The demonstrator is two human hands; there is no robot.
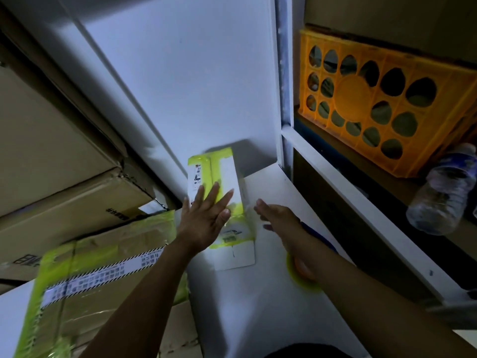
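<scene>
Head view: left hand rests flat atop the taped box.

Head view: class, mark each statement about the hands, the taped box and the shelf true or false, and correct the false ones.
1. The left hand lies flat on the white box. True.
2. The right hand grips the plastic bottle. False: the bottle is on the shelf beside the crate, untouched. The hand is open next to the white box.
3. The crate is blue. False: it is orange.
4. The white box bears yellow-green tape. True.
5. The cardboard box at the left carries yellow-green tape too. True.
</scene>
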